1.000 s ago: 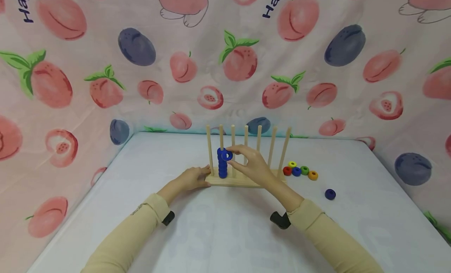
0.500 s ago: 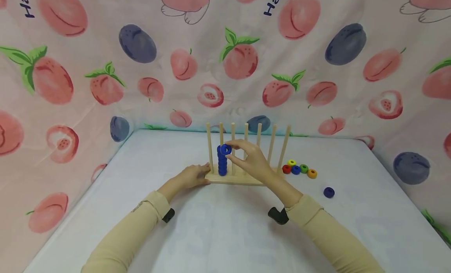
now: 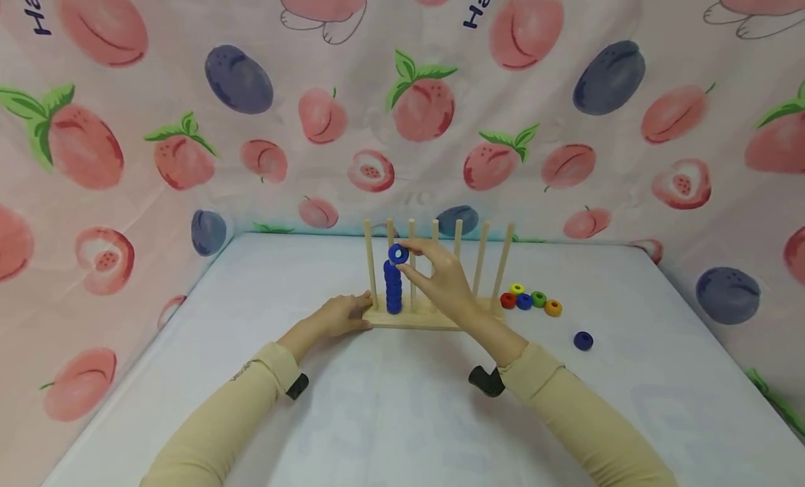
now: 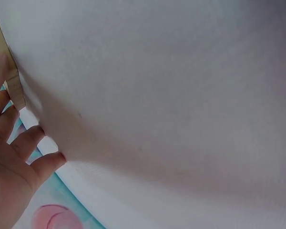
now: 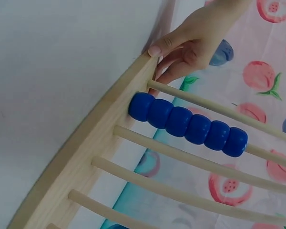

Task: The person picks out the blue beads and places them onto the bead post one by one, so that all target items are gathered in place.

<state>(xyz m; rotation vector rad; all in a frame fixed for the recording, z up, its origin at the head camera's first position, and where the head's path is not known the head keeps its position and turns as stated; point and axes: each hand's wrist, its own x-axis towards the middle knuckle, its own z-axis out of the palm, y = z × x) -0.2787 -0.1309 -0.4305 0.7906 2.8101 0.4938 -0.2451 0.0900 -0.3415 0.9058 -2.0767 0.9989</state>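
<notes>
A wooden peg rack (image 3: 415, 321) with a row of upright pegs stands on the white table. Several blue beads (image 3: 393, 291) are stacked on its second peg from the left; the right wrist view shows this bead stack (image 5: 188, 125) close up. My right hand (image 3: 445, 277) pinches another blue bead (image 3: 398, 253) between thumb and fingertips, just above the stack. That bead is tilted, its hole facing the head camera, in front of the peg's upper part. My left hand (image 3: 339, 316) grips the rack's left end, thumb on the front side and fingers behind the base.
Right of the rack lie loose beads: red (image 3: 508, 301), yellow (image 3: 517, 289), blue (image 3: 525, 302), green (image 3: 538, 300) and orange (image 3: 553, 307). A dark blue bead (image 3: 583, 341) sits apart, nearer the front. A fruit-patterned cloth (image 3: 377, 124) hangs behind the table.
My right hand has lifted the pinched bead up and slightly left, from beside the stack's upper beads to above them. My left hand keeps its grip on the rack.
</notes>
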